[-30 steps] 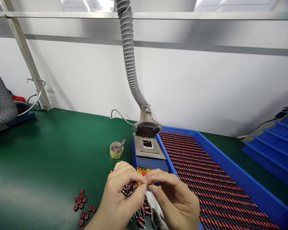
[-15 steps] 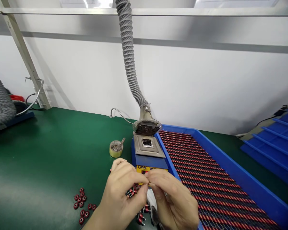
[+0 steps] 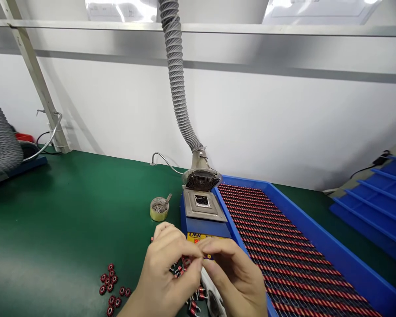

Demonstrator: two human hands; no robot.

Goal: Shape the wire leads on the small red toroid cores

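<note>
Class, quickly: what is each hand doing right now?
Left hand: closed, holding several red coils.
Right hand: fingertips pinched at the same coils; what it grips cannot be told.

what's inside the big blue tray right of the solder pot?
The long blue plastic tray holds tight rows of red-and-black wound coils. Its near-left corner is covered by the right hand, and the tray floor is hidden beneath the coils.

Head view (worn), forward-down, close, perhaps tilted

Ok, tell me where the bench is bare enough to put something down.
The green mat lies bare from the grey hose at far left across to the small tin. It is crowded in front: loose red coils, both hands, the solder pot and the full blue tray.
</note>
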